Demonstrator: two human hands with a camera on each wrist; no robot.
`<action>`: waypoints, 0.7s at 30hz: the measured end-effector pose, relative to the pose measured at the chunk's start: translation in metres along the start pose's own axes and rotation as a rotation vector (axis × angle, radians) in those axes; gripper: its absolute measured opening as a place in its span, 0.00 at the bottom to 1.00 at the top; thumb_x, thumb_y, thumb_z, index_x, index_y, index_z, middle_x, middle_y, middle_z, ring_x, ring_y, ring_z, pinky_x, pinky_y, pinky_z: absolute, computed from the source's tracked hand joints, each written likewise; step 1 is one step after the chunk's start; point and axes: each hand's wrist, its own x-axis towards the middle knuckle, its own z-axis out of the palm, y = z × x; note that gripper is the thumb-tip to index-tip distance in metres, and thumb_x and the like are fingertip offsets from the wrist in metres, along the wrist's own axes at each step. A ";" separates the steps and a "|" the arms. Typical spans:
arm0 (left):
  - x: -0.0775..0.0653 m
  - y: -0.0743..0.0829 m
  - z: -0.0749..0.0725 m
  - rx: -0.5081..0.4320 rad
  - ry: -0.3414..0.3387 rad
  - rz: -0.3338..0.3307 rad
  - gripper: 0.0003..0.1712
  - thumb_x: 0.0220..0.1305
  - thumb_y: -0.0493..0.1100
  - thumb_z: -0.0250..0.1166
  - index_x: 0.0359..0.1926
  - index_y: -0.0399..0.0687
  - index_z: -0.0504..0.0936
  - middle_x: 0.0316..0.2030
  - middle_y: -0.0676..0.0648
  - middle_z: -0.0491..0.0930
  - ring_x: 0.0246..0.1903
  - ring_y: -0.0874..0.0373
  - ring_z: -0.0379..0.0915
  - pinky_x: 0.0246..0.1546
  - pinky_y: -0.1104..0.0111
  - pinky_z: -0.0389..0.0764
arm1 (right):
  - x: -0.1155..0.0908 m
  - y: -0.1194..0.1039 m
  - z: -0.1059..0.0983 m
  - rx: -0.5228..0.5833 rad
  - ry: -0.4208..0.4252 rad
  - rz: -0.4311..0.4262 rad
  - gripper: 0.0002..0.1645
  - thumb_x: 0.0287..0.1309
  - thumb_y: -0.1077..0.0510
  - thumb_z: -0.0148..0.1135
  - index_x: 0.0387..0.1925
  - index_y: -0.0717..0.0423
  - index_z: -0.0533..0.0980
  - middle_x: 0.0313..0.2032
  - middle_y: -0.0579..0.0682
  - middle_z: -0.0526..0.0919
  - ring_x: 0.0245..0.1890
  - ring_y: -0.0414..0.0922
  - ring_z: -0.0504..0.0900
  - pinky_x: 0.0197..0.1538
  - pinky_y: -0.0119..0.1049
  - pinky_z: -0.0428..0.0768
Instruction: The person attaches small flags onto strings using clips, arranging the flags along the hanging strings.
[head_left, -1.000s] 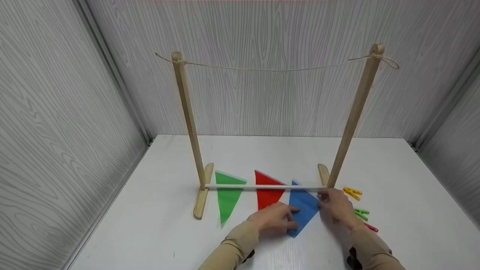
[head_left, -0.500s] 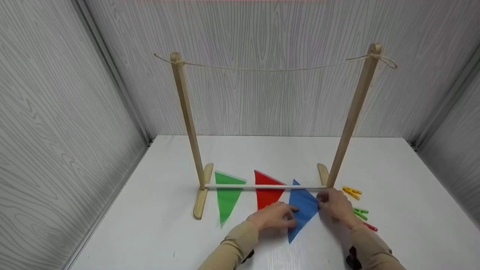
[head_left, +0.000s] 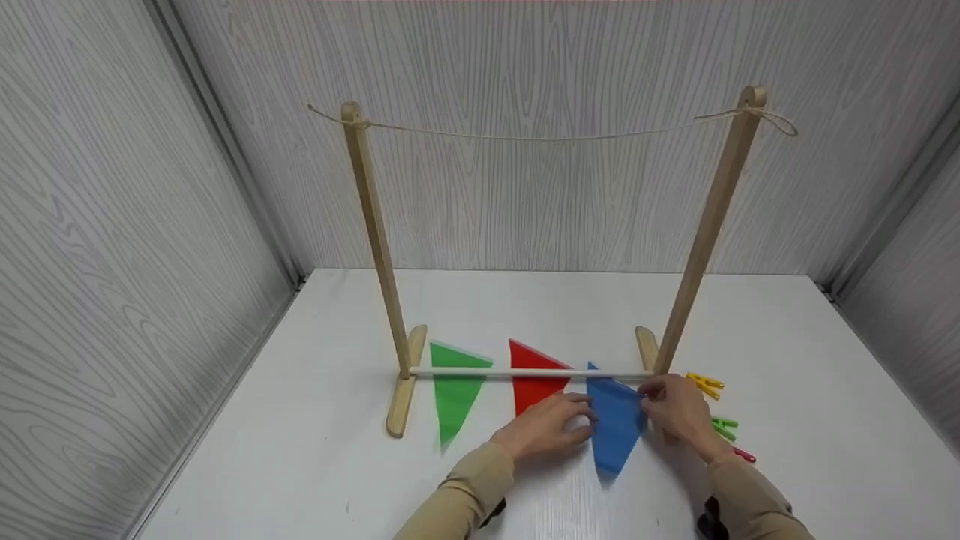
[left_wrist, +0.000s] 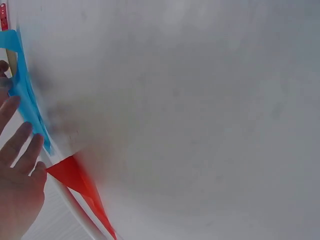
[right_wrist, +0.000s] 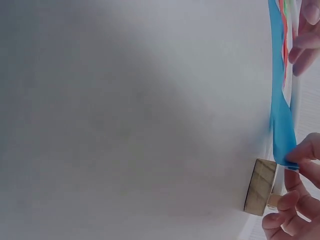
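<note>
A blue triangular pennant [head_left: 616, 431] lies in front of the wooden stand's right side, its tip toward me. My right hand [head_left: 679, 409] pinches its upper right corner between thumb and finger; the right wrist view shows the blue cloth [right_wrist: 281, 115] gathered at those fingertips. Beside the pennant's left edge is my left hand [head_left: 546, 427], fingers spread and bent loosely, gripping nothing. In the left wrist view the left hand [left_wrist: 22, 185] has its fingers apart. The red pennant [head_left: 529, 397] is partly covered by that hand, and a green pennant [head_left: 456, 409] lies farther left.
The stand has two wooden posts [head_left: 375, 225], a white crossbar [head_left: 495, 372] low down, and a string [head_left: 540, 139] tied across the top. Right of my right hand lie yellow [head_left: 705, 385], green [head_left: 724, 426] and red [head_left: 744, 454] clothespins. Walls enclose the table.
The blue pennant has shifted and turned, its tip swinging to the right. My left hand has come off the cloth and moved slightly up; the right hand keeps its pinch, shifting slightly right.
</note>
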 end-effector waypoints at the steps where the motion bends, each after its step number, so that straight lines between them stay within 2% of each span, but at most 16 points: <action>1: 0.000 0.000 0.000 0.003 0.010 0.001 0.19 0.73 0.53 0.59 0.62 0.62 0.80 0.72 0.58 0.69 0.73 0.60 0.63 0.74 0.61 0.65 | 0.000 -0.001 -0.001 0.003 0.012 -0.002 0.12 0.56 0.63 0.64 0.42 0.64 0.85 0.36 0.56 0.85 0.33 0.47 0.78 0.38 0.36 0.77; 4: 0.001 -0.001 -0.001 0.013 0.041 0.020 0.21 0.74 0.53 0.57 0.65 0.62 0.77 0.74 0.57 0.66 0.75 0.59 0.58 0.76 0.60 0.62 | -0.001 -0.003 -0.003 0.021 0.060 -0.016 0.12 0.58 0.63 0.63 0.41 0.64 0.85 0.35 0.57 0.83 0.34 0.49 0.77 0.38 0.36 0.76; 8: 0.000 -0.002 -0.001 0.010 0.085 0.033 0.23 0.74 0.53 0.57 0.67 0.62 0.74 0.75 0.56 0.64 0.75 0.58 0.57 0.76 0.59 0.62 | 0.000 -0.005 -0.003 0.056 0.159 -0.065 0.09 0.58 0.65 0.64 0.39 0.62 0.86 0.36 0.57 0.83 0.36 0.49 0.77 0.40 0.32 0.76; 15: -0.001 -0.003 -0.003 -0.027 0.134 0.015 0.29 0.74 0.53 0.58 0.73 0.61 0.67 0.76 0.55 0.60 0.77 0.58 0.54 0.76 0.57 0.62 | 0.003 -0.007 -0.001 0.123 0.340 -0.169 0.07 0.55 0.71 0.64 0.33 0.63 0.86 0.36 0.58 0.81 0.37 0.50 0.80 0.39 0.18 0.73; 18: -0.003 -0.001 -0.004 -0.079 0.144 -0.013 0.32 0.73 0.54 0.58 0.75 0.64 0.63 0.77 0.55 0.58 0.77 0.57 0.52 0.75 0.55 0.63 | 0.005 -0.007 -0.002 0.173 0.360 -0.184 0.09 0.56 0.73 0.63 0.33 0.62 0.86 0.39 0.57 0.80 0.40 0.48 0.80 0.45 0.12 0.71; 21: -0.003 0.001 -0.006 -0.129 0.150 -0.025 0.34 0.73 0.55 0.58 0.76 0.65 0.59 0.78 0.53 0.56 0.78 0.55 0.51 0.75 0.54 0.63 | 0.005 -0.008 -0.002 0.241 0.350 -0.198 0.10 0.56 0.74 0.63 0.34 0.61 0.86 0.40 0.56 0.81 0.42 0.42 0.79 0.48 0.09 0.69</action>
